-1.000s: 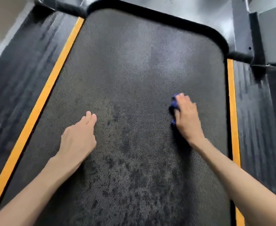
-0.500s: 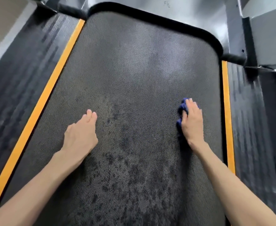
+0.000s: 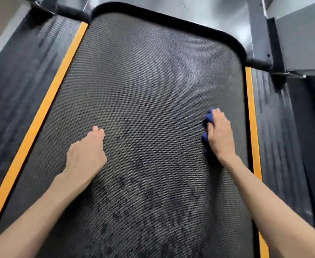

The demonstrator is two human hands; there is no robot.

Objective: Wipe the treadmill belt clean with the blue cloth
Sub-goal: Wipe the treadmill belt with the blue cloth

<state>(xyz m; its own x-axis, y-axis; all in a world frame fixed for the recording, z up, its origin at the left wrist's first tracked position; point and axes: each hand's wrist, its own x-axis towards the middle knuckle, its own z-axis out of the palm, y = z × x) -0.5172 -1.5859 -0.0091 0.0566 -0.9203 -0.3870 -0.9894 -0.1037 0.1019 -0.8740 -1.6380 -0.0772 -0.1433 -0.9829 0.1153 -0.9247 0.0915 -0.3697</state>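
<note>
The dark textured treadmill belt (image 3: pixel 153 86) fills the middle of the view, with darker blotches on its near half. A bunched blue cloth (image 3: pixel 207 118) lies on the belt's right side. My right hand (image 3: pixel 220 135) covers most of it and grips it against the belt, thumb curled along its left edge. Only the cloth's left edge shows. My left hand (image 3: pixel 86 154) rests flat on the belt's left side, fingers straight and together, holding nothing.
Orange strips (image 3: pixel 46 107) (image 3: pixel 252 116) border the belt on both sides, with ribbed black side rails (image 3: pixel 17 84) outside them. At the far end sits the black motor cover edge (image 3: pixel 171 21), with a grey frame post (image 3: pixel 259 34) at the far right.
My right hand has slid the cloth rightwards, closer to the right orange strip. My left hand has stayed in place on the belt.
</note>
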